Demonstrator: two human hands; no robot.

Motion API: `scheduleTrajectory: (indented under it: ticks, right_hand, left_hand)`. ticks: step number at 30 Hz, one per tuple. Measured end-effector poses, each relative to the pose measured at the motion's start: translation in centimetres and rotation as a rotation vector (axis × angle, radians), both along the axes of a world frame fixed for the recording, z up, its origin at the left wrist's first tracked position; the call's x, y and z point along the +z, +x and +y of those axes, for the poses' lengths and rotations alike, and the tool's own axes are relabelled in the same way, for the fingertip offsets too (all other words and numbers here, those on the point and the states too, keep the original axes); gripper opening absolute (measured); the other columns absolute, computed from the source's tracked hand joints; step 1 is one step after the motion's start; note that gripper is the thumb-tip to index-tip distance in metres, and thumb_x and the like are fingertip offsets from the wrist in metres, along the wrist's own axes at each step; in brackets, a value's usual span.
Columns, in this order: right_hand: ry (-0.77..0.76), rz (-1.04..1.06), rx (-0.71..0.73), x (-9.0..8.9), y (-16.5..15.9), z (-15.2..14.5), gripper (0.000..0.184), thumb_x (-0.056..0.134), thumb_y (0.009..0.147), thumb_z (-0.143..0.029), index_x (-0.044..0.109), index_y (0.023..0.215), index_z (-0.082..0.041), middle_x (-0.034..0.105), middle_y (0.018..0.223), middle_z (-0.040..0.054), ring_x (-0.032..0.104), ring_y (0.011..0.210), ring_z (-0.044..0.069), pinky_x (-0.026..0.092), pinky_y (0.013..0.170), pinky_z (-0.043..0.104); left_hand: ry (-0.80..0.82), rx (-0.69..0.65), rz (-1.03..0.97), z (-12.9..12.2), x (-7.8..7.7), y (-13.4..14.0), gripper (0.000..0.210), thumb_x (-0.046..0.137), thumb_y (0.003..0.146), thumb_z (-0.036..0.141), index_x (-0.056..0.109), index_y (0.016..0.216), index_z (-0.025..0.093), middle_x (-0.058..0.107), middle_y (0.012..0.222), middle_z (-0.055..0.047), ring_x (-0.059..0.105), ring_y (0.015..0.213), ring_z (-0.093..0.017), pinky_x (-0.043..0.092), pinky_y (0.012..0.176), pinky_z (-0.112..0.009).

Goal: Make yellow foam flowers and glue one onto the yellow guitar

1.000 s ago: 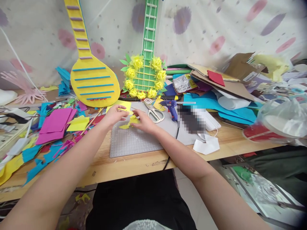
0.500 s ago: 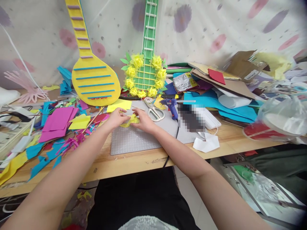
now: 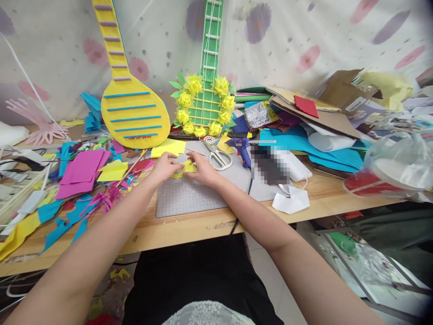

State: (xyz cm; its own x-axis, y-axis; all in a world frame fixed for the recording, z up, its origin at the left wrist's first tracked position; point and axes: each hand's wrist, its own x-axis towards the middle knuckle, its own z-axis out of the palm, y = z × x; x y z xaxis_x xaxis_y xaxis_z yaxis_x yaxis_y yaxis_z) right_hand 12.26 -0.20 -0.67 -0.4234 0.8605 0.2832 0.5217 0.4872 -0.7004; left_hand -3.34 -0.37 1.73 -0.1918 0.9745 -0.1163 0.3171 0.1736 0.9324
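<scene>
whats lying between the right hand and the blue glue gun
In the head view, the scissors lie between the right hand and the blue glue gun, on the grey cutting mat.

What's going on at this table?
A person's left hand and right hand hold a small yellow piece between them over a gray cutting mat. Scissors and a blue glue gun lie to the right. At the back stand a yellow guitar-like shape and a green guitar-like shape edged with yellow flowers.
</scene>
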Motion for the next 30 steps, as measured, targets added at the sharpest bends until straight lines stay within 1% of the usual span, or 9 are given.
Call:
scheduleTrajectory:
  ticks: [4,8,13,16,20,22,25,30]
  right_hand:
    - [0.004,0.009,-0.001,-0.03,0.02,0.02,0.062,0.066,0.068,-0.024,0.043,0.125,-0.015,0.055,0.116,0.0121,0.052,0.106,0.021,0.039,0.096,0.038]
    - [-0.012,0.003,-0.003,0.09,0.01,0.0,0.061,0.065,0.069,-0.025,0.043,0.125,-0.014,0.055,0.116,0.0125,0.052,0.107,0.022,0.039,0.096,0.038]
    - [-0.006,0.017,0.009,0.21,0.03,-0.04,0.057,0.063,0.071,-0.024,0.044,0.124,-0.014,0.056,0.115,0.0124,0.052,0.106,0.021,0.04,0.095,0.038]
    - [-0.009,0.021,0.011,0.22,0.03,-0.03,0.054,0.06,0.072,-0.023,0.045,0.123,-0.014,0.056,0.113,0.0122,0.053,0.105,0.021,0.041,0.094,0.037]
    - [-0.01,0.036,0.005,0.07,-0.11,0.15,0.045,0.052,0.077,-0.019,0.046,0.121,-0.014,0.057,0.113,0.0118,0.052,0.106,0.02,0.042,0.093,0.036]
    - [-0.026,0.04,-0.005,-0.02,-0.25,0.27,0.044,0.049,0.078,-0.016,0.046,0.121,-0.013,0.057,0.113,0.0124,0.052,0.106,0.019,0.042,0.092,0.036]
    - [-0.045,0.038,-0.023,-0.11,-0.51,0.39,0.044,0.048,0.077,-0.012,0.045,0.121,-0.012,0.058,0.112,0.0127,0.053,0.105,0.019,0.043,0.092,0.036]
    - [-0.03,0.049,-0.04,-0.21,-0.87,0.44,0.041,0.045,0.076,-0.008,0.047,0.117,-0.013,0.059,0.109,0.0108,0.054,0.102,0.018,0.043,0.092,0.036]
  left_hand:
    - [-0.012,0.013,0.021,0.06,0.06,0.12,0.042,0.077,0.045,0.011,0.052,0.079,0.02,0.057,0.052,0.004,0.05,0.045,-0.014,0.03,0.048,-0.025]
    - [-0.021,0.005,0.035,0.2,0.13,0.1,0.043,0.076,0.045,0.01,0.051,0.079,0.02,0.055,0.052,0.005,0.048,0.045,-0.013,0.029,0.048,-0.024]
    - [-0.053,-0.042,0.201,0.32,0.08,-0.18,0.048,0.073,0.05,0.018,0.049,0.091,0.019,0.059,0.06,0.005,0.053,0.052,-0.013,0.035,0.052,-0.024]
    - [-0.058,-0.041,0.244,0.34,-0.04,-0.29,0.05,0.072,0.052,0.021,0.048,0.096,0.018,0.061,0.065,0.004,0.056,0.057,-0.013,0.038,0.054,-0.024]
    - [-0.047,-0.049,0.266,0.3,-0.28,-0.34,0.05,0.073,0.053,0.022,0.048,0.096,0.018,0.063,0.067,0.002,0.058,0.06,-0.014,0.04,0.055,-0.024]
    - [-0.038,-0.063,0.27,0.25,-0.4,-0.33,0.05,0.073,0.054,0.022,0.048,0.097,0.018,0.063,0.068,0.001,0.058,0.062,-0.015,0.041,0.056,-0.025]
    - [-0.034,-0.076,0.269,0.18,-0.51,-0.3,0.05,0.074,0.055,0.021,0.048,0.098,0.018,0.064,0.068,0.0,0.059,0.063,-0.015,0.043,0.058,-0.026]
    - [-0.034,-0.079,0.26,0.11,-0.52,-0.32,0.049,0.073,0.056,0.021,0.049,0.099,0.017,0.064,0.068,0.0,0.061,0.065,-0.016,0.045,0.062,-0.027]
